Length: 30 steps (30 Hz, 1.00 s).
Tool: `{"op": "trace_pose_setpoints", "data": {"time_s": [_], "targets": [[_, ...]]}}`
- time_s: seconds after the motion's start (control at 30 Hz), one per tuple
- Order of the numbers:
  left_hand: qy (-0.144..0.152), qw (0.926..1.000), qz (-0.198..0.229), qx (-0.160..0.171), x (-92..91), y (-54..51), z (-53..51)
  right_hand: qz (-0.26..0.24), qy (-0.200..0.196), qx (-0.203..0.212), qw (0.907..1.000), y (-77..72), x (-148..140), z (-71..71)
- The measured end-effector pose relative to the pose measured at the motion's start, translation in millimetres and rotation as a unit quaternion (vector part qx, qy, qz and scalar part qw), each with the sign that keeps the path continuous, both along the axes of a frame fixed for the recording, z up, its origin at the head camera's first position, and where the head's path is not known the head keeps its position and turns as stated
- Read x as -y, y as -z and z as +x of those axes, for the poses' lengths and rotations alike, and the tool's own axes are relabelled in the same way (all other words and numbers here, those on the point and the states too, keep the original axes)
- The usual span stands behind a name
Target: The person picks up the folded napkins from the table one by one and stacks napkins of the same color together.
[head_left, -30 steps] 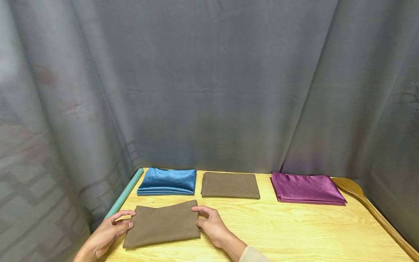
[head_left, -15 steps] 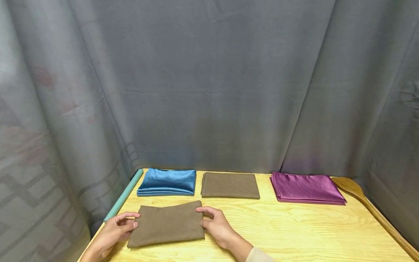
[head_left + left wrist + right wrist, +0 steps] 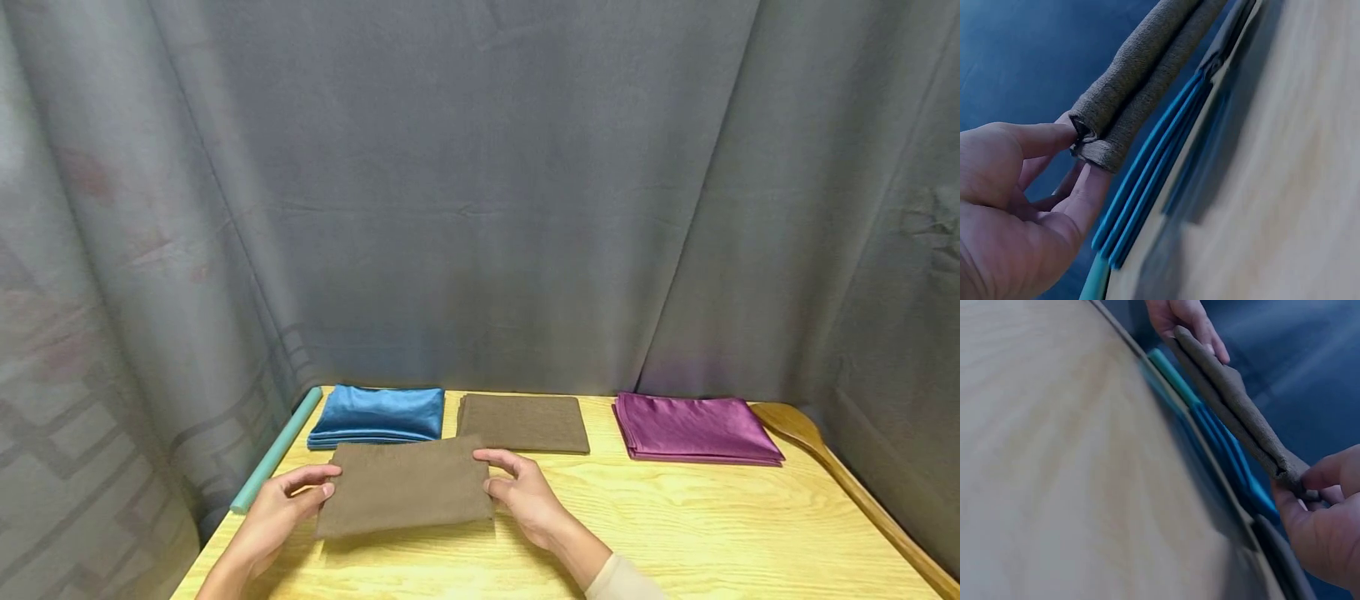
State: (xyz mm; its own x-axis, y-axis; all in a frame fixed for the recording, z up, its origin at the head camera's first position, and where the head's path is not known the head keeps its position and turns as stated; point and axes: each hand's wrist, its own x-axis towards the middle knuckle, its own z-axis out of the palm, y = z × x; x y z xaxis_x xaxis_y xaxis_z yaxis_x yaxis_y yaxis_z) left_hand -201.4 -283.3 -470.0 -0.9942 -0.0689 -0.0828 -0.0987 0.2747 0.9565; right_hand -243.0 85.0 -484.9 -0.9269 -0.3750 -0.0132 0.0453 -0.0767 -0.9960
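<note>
A folded brown cloth is held up off the wooden table, its short ends pinched between my two hands. My left hand grips the left end with thumb and fingers, and my right hand grips the right end the same way. In the left wrist view the folded layers of the brown cloth show at the edge beside the left thumb. The right wrist view has the brown cloth stretched between both hands, above the table surface. Behind it lie a folded blue satin cloth and a second folded brown cloth.
A folded purple satin cloth lies at the back right of the wooden table. Beside it a wooden spoon runs along the right edge. A green rod lies along the left edge. Grey curtains hang behind and at both sides.
Both hands have lifted the brown cloth off the table and carried it right and away from me. Its far edge now overlaps the front of the blue cloth and second brown cloth in view.
</note>
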Motion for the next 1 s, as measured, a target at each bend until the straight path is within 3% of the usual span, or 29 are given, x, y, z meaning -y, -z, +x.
{"op": "trace_pose_setpoints", "data": {"time_s": [0.2,0.43,0.77,1.0], "targets": [[0.033,0.9991,0.026,-0.007,-25.8,-12.1,-19.0,0.003,0.015,0.002,0.9999,-16.2,-31.3,-10.0],[0.085,0.994,0.054,-0.043,-59.6,-22.0,-44.9,0.007,0.035,-0.009,0.9993,-30.8,-70.6,-28.7],[0.092,0.9912,0.072,-0.062,-103.4,-22.6,-86.2,0.011,0.042,-0.019,0.9988,-37.3,-113.1,-52.8],[0.1,0.9904,0.074,-0.06,-125.6,-19.5,-105.3,0.001,0.048,-0.013,0.9988,-31.9,-133.5,-65.6]]}}
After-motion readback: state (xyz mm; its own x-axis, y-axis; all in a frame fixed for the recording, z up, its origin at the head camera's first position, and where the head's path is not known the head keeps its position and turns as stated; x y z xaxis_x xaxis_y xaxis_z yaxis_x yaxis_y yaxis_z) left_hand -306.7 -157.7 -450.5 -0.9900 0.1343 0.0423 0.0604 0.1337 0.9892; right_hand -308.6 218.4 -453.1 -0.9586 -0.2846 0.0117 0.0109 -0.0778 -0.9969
